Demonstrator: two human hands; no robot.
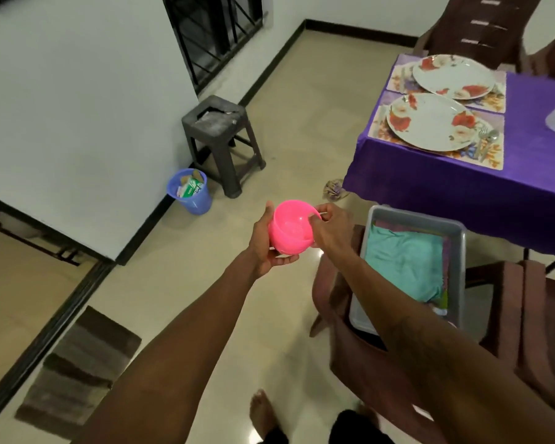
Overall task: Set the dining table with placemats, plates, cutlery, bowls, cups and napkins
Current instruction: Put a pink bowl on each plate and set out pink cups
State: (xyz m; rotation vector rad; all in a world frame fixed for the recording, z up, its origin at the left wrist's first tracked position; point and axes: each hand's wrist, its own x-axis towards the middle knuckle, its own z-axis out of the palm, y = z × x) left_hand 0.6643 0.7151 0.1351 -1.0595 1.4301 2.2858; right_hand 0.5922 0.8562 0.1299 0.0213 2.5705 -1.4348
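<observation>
Your purple-clothed table [462, 193] runs off the right edge. Your right forearm [398, 315] hides part of the grey tub [457, 241]. Left of it, your left hand [261, 241] cups the pink bowl [289, 229], and your right hand [330, 227] pinches its rim. The print on the carton [193, 189] is illegible.

Dim, even indoor light; detail is soft and slightly smeared. The glossy cream tiled floor [302, 129] carries pale glare left of the purple-clothed dining table [430, 193], and wall lines bow outward.
</observation>
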